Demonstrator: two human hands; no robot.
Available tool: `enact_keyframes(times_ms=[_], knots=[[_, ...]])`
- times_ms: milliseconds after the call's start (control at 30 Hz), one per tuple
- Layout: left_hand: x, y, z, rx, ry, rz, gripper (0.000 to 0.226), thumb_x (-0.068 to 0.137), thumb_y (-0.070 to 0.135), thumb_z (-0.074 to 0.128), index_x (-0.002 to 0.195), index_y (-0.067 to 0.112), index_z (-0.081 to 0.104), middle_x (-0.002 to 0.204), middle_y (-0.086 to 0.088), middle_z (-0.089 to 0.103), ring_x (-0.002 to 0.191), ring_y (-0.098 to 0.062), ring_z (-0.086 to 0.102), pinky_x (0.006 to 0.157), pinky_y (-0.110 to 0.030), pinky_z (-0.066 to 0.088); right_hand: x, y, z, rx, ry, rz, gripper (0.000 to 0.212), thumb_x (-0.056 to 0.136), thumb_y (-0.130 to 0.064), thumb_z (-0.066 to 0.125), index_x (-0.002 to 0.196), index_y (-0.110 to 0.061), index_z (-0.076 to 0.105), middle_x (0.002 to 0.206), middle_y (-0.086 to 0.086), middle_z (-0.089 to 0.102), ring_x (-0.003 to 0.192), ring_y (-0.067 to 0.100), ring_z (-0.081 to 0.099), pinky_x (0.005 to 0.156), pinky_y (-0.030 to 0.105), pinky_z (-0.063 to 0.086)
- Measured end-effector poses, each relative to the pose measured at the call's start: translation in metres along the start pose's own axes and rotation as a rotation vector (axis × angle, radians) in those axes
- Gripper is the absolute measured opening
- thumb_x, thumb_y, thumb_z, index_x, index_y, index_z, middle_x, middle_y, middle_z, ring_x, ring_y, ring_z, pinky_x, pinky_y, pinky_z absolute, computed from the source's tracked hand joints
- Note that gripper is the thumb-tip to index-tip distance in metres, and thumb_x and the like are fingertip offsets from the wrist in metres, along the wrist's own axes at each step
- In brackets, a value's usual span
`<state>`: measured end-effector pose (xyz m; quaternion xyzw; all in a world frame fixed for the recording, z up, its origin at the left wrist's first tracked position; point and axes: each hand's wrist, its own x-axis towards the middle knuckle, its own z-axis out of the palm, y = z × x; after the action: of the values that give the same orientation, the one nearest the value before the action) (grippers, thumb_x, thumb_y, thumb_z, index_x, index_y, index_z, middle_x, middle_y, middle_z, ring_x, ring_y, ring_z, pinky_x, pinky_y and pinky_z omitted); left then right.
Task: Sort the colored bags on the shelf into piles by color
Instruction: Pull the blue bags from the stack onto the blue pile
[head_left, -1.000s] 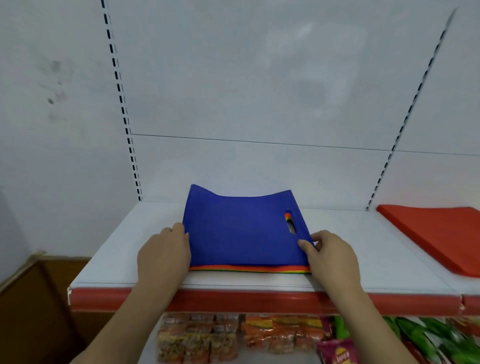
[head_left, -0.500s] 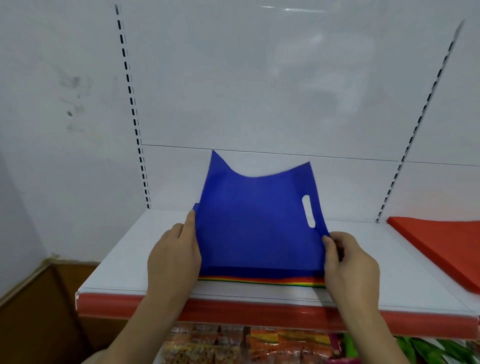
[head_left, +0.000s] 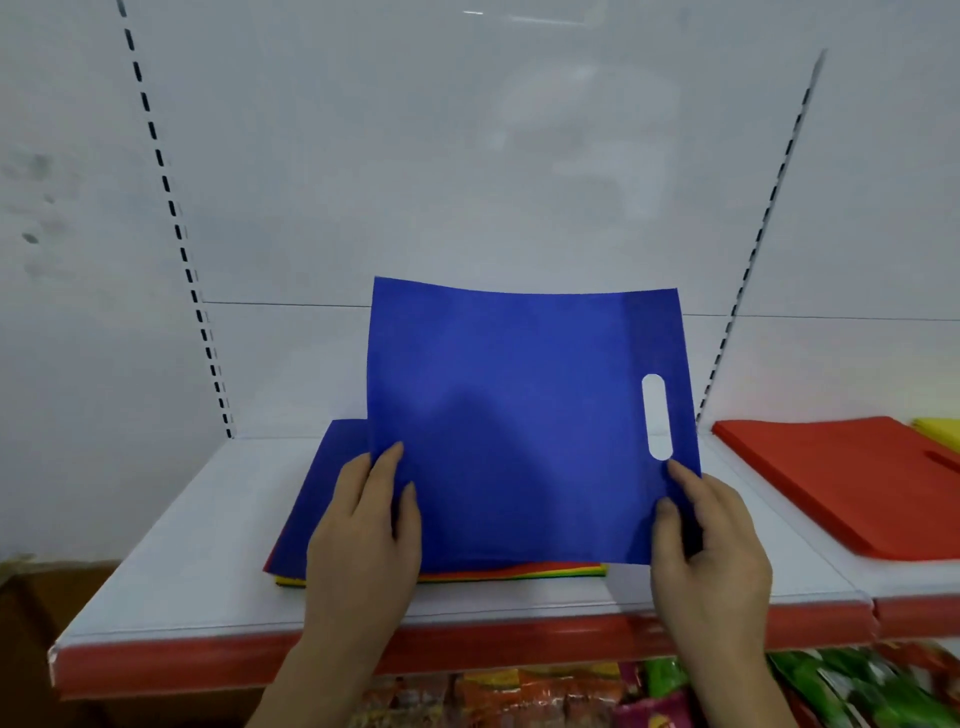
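Observation:
A blue bag (head_left: 519, 415) with an oval handle hole stands raised off a mixed stack of bags (head_left: 519, 571) on the white shelf (head_left: 182, 545). My left hand (head_left: 363, 530) grips the bag's lower left edge, thumb on its front. Its lower right edge, just below the handle hole, is pinched by my right hand (head_left: 711, 545). Under it lies another blue bag (head_left: 322, 478), with red, yellow and green edges showing at the stack's front. A pile of red bags (head_left: 831, 478) lies to the right, with a yellow bag (head_left: 940, 431) behind it.
The shelf has a red front strip (head_left: 156, 665) and a white back panel with slotted uprights (head_left: 176, 228). Snack packets (head_left: 519, 696) fill the shelf below. A brown surface (head_left: 31, 623) shows at the lower left.
The blue bag has gone from lying flat on the stack to being lifted upright and shifted right by both hands. A second blue bag beneath has come into sight.

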<state>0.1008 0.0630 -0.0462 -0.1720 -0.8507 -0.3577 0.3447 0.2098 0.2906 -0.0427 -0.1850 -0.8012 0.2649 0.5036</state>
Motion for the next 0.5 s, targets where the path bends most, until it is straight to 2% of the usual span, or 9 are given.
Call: enact_keyframes(times_ms=[67, 233, 300, 367, 500], knots=[[-0.001, 0.006, 0.005, -0.017, -0.021, 0.003, 0.042, 0.089, 0.010, 0.066, 0.130, 0.009, 0.059, 0.126, -0.011, 0.060, 0.095, -0.023, 0.064, 0.074, -0.024, 0.042, -0.002, 0.003, -0.007, -0.023, -0.009, 0.034, 0.038, 0.092, -0.010, 0.060, 0.130, -0.014, 0.059, 0.121, -0.006, 0.057, 0.101, -0.004, 0.045, 0.080, 0.009, 0.033], [0.001, 0.024, 0.021, -0.135, -0.089, 0.028, 0.042, 0.092, 0.012, 0.060, 0.134, 0.013, 0.055, 0.126, -0.005, 0.057, 0.081, -0.011, 0.056, 0.068, -0.023, 0.044, -0.006, 0.013, -0.032, -0.088, 0.031, 0.083, 0.042, 0.092, -0.011, 0.059, 0.134, -0.015, 0.055, 0.120, -0.017, 0.046, 0.102, -0.012, 0.038, 0.081, 0.007, 0.030], [-0.002, 0.036, 0.029, -0.177, -0.109, 0.044, 0.042, 0.092, 0.011, 0.059, 0.135, 0.013, 0.055, 0.126, -0.004, 0.056, 0.082, -0.007, 0.051, 0.066, -0.023, 0.042, -0.007, 0.020, -0.044, -0.111, 0.067, 0.101, 0.042, 0.093, -0.011, 0.059, 0.135, -0.015, 0.055, 0.121, -0.018, 0.044, 0.103, -0.013, 0.036, 0.085, 0.011, 0.033], [-0.007, 0.050, 0.037, -0.209, -0.136, 0.047, 0.043, 0.093, 0.010, 0.059, 0.135, 0.014, 0.055, 0.129, -0.004, 0.055, 0.085, -0.005, 0.049, 0.067, -0.023, 0.042, -0.009, 0.026, -0.057, -0.137, 0.104, 0.114, 0.042, 0.093, -0.011, 0.059, 0.135, -0.015, 0.055, 0.122, -0.018, 0.044, 0.104, -0.012, 0.036, 0.089, 0.022, 0.040], [-0.023, 0.082, 0.053, -0.256, -0.197, 0.057, 0.043, 0.094, 0.012, 0.057, 0.137, 0.015, 0.054, 0.134, -0.004, 0.053, 0.083, -0.007, 0.051, 0.066, -0.024, 0.042, -0.013, 0.045, -0.090, -0.201, 0.175, 0.126, 0.042, 0.092, -0.009, 0.060, 0.133, -0.012, 0.057, 0.128, -0.002, 0.054, 0.106, -0.006, 0.039, 0.090, 0.028, 0.039]])
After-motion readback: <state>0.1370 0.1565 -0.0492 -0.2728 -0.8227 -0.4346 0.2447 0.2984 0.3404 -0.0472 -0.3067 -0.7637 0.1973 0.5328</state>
